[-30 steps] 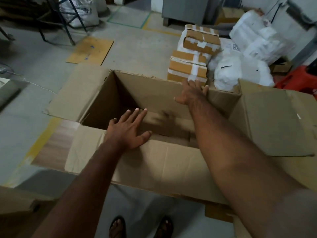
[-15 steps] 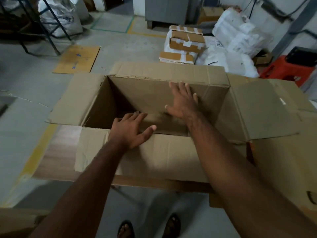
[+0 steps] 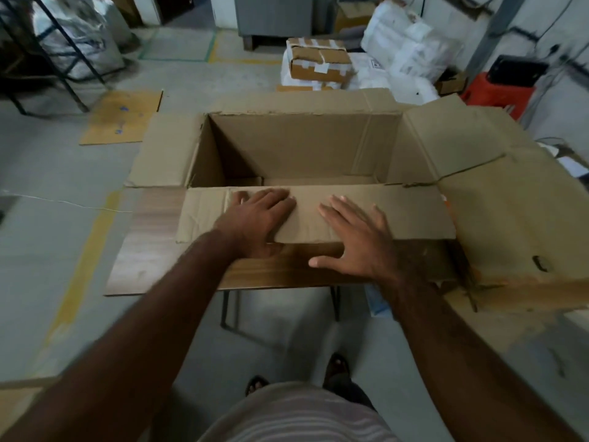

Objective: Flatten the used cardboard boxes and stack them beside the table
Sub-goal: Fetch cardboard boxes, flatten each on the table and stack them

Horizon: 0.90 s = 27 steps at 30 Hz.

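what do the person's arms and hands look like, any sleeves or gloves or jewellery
Both forearms are bare up to the frame edge, with no sleeves in view. The left hand and right hand wear no gloves, and no rings, watch or bracelet show. At the bottom of the picture is a light striped shirt, and below the table the feet are in dark open sandals.

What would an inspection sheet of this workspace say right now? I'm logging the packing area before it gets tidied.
Surface: wooden table, mostly covered by cardboard.
Job's things: open cardboard box on the table, still upright, not flattened; more cardboard to its right.
Clutter: taped parcels, white sacks, red crate, loose cardboard sheet on the floor.
Grippers: left hand and right hand lie flat on the near flap.
Cables: thin wire across the floor, left.
Surroundings: concrete floor with yellow lines.
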{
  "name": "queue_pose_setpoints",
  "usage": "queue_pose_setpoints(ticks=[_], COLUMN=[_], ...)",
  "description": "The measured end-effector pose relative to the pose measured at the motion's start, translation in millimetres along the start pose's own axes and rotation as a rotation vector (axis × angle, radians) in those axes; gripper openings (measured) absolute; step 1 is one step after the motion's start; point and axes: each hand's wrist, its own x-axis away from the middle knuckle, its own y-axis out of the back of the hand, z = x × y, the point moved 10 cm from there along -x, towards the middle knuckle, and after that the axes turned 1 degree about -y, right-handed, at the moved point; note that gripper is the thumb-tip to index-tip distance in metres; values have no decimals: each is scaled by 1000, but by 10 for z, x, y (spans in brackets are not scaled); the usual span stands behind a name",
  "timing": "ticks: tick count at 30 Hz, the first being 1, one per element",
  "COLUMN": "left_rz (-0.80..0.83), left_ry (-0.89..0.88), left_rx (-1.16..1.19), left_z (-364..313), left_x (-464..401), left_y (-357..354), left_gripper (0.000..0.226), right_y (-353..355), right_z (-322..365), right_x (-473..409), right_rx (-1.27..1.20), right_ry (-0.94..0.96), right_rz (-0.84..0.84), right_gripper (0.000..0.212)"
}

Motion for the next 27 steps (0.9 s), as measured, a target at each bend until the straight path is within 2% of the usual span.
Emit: queue_pose_setpoints(ticks=[2,5,7,8,10,12,16,19,23,27], left_rz=[-62,-227,-355,-417,-513,-556,-555,-587,-586,-583], left_ry=[23,53,135,182,286,434,820,1026,1134,1084], left_rx=[2,-50,-77,-86,-95,-75,170,337,492,691], left_z=[63,156,272,337,491,702,1119,1122,961,1052], left_x=[120,251,300,316,334,354,587,798,757,628], left_y=[182,576,847,963,1126,1158,824,482,74,-255], left_gripper=[76,42,39,36,31,37,79,97,101,96], right_y=[167,662,995,1122,1315,1389,1122,907,475,141], right_z=[-69,-187,-243,-283,-398,-574,-1020,-1150,-1314,-1551], right_x=[97,180,195,171,85,-5,-104,-76,-86,-168], right_rx=[-12,-75,-43,-11,39,39,-72,-180,-364,-524], right_ry=[-42,-124,-172,-200,-256,-338,-546,-644,-811,-776], right_rz=[-128,-421,-597,-661,-759,-784,-654,-680,-588,-489], right_gripper=[82,46,31,31,41,56,98,116,120,115])
